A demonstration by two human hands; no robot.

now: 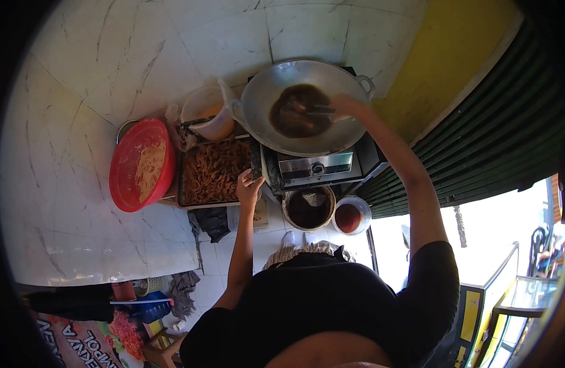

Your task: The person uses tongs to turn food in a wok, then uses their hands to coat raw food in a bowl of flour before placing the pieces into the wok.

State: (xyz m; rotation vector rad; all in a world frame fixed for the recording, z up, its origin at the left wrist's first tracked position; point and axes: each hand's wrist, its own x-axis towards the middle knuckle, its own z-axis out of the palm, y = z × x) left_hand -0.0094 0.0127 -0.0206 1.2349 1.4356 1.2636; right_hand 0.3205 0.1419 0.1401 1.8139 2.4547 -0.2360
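Observation:
Over the large metal wok (264, 92), my right hand (345, 107) is closed round a dark utensil that reaches into the brown liquid (299, 110). Pieces in the liquid are blurred. The wok sits on a gas stove (316, 164). My left hand (249, 187) is at the right edge of the tray of brown fried pieces (215, 172), fingers partly bent beside a dark strip at the counter's edge. Whether those fingers grip anything is hard to make out.
A red basin (115, 175) with flour-like powder stands left of the tray, and a white bucket (218, 126) behind it. Below the stove are a pot of dark contents (308, 211) and a white bucket with reddish contents (348, 219). A green corrugated shutter (472, 141) stands right.

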